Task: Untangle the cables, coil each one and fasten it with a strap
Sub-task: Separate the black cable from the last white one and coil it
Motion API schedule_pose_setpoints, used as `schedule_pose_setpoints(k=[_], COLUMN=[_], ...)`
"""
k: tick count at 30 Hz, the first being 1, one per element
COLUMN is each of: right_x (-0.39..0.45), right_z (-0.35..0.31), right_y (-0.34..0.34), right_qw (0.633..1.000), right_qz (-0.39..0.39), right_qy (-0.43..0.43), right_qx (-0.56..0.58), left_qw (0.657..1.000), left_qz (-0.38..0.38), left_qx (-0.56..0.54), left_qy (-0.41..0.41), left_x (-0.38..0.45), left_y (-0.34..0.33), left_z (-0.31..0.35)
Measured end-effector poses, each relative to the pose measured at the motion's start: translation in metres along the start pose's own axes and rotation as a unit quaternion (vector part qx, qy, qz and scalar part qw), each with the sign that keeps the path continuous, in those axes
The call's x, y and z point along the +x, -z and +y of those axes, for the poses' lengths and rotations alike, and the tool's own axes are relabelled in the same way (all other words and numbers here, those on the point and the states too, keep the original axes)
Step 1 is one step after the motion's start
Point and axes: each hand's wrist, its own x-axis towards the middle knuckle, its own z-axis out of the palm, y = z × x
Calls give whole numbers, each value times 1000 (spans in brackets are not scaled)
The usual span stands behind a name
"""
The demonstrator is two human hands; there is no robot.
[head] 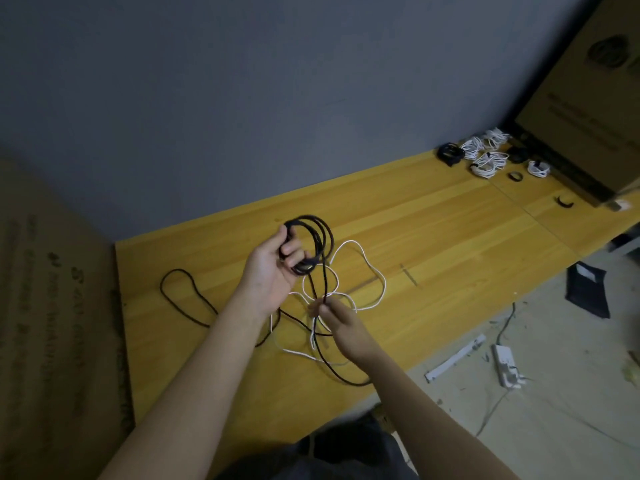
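The right hand point(341, 322) pinched one black cable point(320, 271) low over the tabletop point(433, 230), while the left hand point(273, 271), raised palm-up, gripped its coiled loops (roughly four) above one loose white cable point(375, 271).

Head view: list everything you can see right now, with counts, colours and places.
black cable: one, partly coiled in left hand, rest on table
white cable: one, loose on table, crossing the black one
coiled cables: several, mostly white, far right of table
straps: at least two, black, near them
table: one, yellow wood
power strip: one, white, on floor
cardboard box: one, brown, far right
left hand: holds coil
right hand: pinches black cable
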Motion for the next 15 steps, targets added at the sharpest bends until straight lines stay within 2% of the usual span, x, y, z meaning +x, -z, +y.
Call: schedule_pose_setpoints(k=[2,4,6,8,12,14,15], right_x=[9,24,41,57,79,88,93], right_z=[7,-5,-39,-85,-158,-160,-152], right_y=[10,22,38,54,86,93,94], right_qw=[993,989,989,982,943,934,942], right_qz=[-17,30,118,175,273,306,301], right_qy=[-4,-13,9,72,181,180,149], right_qx=[-116,-145,-89,-22,66,36,-9], left_qw=[1000,997,993,989,986,988,990], left_qz=[6,22,44,65,75,70,68], left_qx=[19,53,90,114,123,111,102], left_qy=[-24,-42,-59,-72,-83,-79,-76], left_x=[6,13,20,26,31,30,28], left_y=[-5,-8,-10,-10,-12,-17,-20], left_z=[8,13,16,19,25,25,25])
